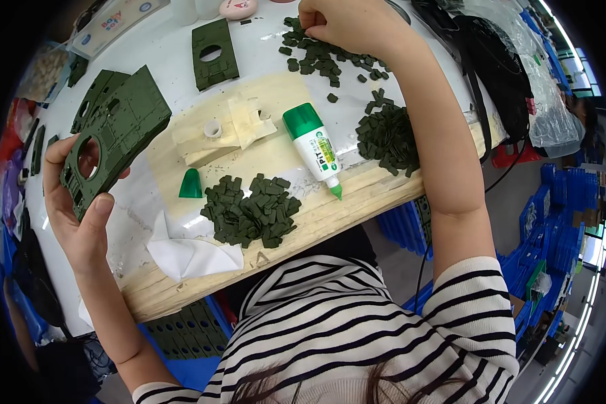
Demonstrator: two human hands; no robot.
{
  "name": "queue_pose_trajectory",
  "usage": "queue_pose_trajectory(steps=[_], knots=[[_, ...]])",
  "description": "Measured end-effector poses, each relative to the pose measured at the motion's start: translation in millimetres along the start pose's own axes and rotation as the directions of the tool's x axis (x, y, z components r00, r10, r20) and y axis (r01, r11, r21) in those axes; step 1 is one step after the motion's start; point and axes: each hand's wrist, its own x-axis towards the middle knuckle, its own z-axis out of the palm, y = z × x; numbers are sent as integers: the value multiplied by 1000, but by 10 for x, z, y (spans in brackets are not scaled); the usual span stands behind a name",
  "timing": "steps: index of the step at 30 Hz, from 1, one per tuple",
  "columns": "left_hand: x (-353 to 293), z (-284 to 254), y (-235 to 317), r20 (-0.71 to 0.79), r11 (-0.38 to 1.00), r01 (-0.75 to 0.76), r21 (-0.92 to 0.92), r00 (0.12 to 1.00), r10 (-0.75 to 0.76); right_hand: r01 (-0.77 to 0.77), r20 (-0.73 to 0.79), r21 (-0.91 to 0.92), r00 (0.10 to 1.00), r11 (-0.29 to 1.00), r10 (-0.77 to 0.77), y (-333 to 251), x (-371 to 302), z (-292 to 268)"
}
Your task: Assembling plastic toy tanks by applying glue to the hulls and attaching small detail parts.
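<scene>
My left hand (84, 236) grips a dark green plastic model tank hull part (131, 124) by its near end, tilted above the table's left side. A round hole shows near my fingers. At the far side, my right hand (347, 25) is closed in a pinch over a scattered heap of small dark green plastic pieces (323, 60). What its fingertips hold, if anything, is hidden. A second pile of such pieces (252, 212) lies at the near edge, and a third pile (387, 138) sits partly behind my right forearm.
A green-and-white glue bottle (316, 148) lies mid-table near its green cap (190, 184). Beside them are masking tape strips (232, 128) and a white tissue (192, 249). Another hull part (214, 54) rests farther back. Blue crates (552, 209) stand at the right.
</scene>
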Motion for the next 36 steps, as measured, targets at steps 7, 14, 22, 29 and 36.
queue_pose_trajectory(steps=[7,14,22,29,36], knots=[[-12,-61,-18,10,998,-42,38,999,42,-78,117,141,991,987,61,107,44,12],[18,159,165,5,992,12,-124,1000,-11,-70,-139,439,980,896,144,89,-11,-72],[-12,256,271,101,963,-6,-270,994,35,-216,168,947,964,236,208,-509,-43,-393],[-25,307,259,74,979,-47,-197,995,63,-340,336,940,937,18,99,-816,-95,-416],[-16,325,276,76,979,-58,-197,994,74,-315,313,949,948,32,51,-878,-146,-383]])
